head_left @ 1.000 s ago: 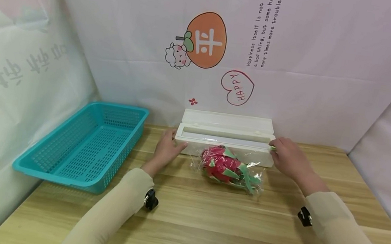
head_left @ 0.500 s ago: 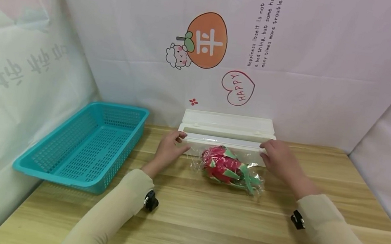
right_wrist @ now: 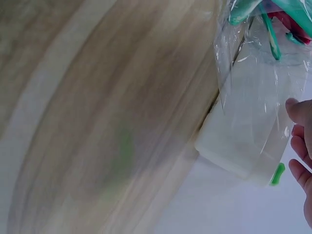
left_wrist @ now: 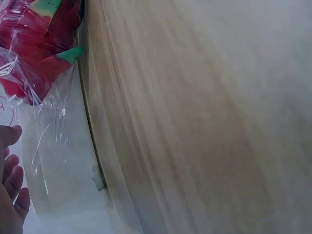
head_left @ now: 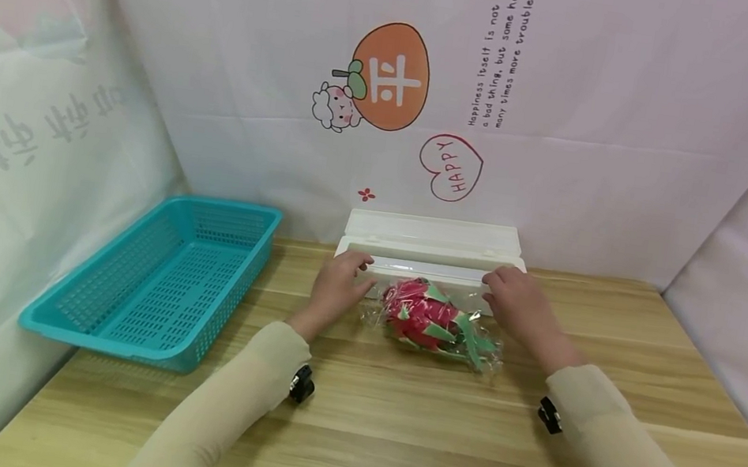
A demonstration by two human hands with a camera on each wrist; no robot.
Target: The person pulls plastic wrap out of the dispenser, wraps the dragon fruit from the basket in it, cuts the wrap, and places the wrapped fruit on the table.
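Observation:
A red and green dragon fruit lies in clear cling film in front of a long white cling film box. The box stands with its lid raised. My left hand hovers at the box's left front, its fingers bent loosely. Opposite it, my right hand is at the box's right front, with thumb and fingers apart in the right wrist view. Film hangs over the box front close to both thumbs; I see no firm grip on it. A green cutter tab sits at the box's right end.
A turquoise plastic basket stands at the left. The wooden table backs onto a printed white cloth, with more white cloth at both sides.
My right hand has left the box's right end and moved inward to the left along its front. The left hand has shifted slightly right. Fruit, box and basket stay put.

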